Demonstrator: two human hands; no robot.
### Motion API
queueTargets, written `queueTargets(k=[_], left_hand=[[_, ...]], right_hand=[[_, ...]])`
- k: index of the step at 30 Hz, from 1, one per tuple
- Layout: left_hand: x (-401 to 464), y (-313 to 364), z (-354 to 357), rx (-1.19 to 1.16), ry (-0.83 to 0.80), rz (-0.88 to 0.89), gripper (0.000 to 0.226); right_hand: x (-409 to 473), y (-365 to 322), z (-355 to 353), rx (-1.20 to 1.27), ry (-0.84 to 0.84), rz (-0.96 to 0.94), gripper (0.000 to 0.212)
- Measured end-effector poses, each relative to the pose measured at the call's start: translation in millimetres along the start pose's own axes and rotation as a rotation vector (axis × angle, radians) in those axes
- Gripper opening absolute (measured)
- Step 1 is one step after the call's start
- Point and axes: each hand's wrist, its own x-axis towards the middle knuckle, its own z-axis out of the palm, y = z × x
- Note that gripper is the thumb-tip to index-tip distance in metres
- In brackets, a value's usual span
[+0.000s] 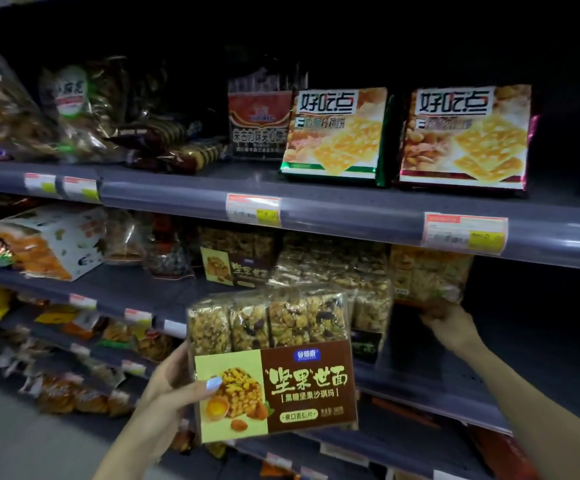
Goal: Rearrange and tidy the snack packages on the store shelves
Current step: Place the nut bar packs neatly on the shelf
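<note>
My left hand (174,386) grips the left edge of a clear nut-bar package with a brown and green label (274,362), held upright in front of the middle shelf. My right hand (449,322) holds the bottom of another clear nut-bar package (427,275) that stands on the middle shelf (437,379) at the right. Between them more nut-bar packages (333,268) stand in a row, one with a brown label (236,261) further back.
On the upper shelf (350,206) stand two cracker bags (337,133) (465,136), a dark biscuit pack (260,116) and loose bags at the left. A white and orange box (53,240) lies tilted on the middle shelf. Lower shelves hold several snack bags.
</note>
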Motion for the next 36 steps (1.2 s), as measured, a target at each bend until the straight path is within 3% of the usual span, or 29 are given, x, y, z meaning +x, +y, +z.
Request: queueTargets(k=[8,15,20,26,36], left_hand=[[59.9,46.4,-95.4,-0.003,0.007,0.043,0.038],[114.5,48.3,-141.8,-0.017,-0.036,-0.008,0.045],[138.4,35.8,-145.9,-0.005,-0.009,-0.044,0.056],[161.9,37.0,-138.2,0.037,-0.065,-0.014,0.052],[182.3,34.3,-95.6,0.11,-0.175,-0.035,0.059]], right_hand=[[-30.9,-13.9,8.2,-0.041,-0.019,0.06,0.028],[-105.6,-12.3,22.3,-0.142,-0.054,-0.001,0.048],[-129.9,-12.2,31.1,-0.431,-0.091,-0.073,0.065],[-137.6,-14.2,51.0,-0.522,-0.083,-0.102,0.082],[-137.3,-4.6,56.7,-0.503,-0.017,-0.125,0.078]])
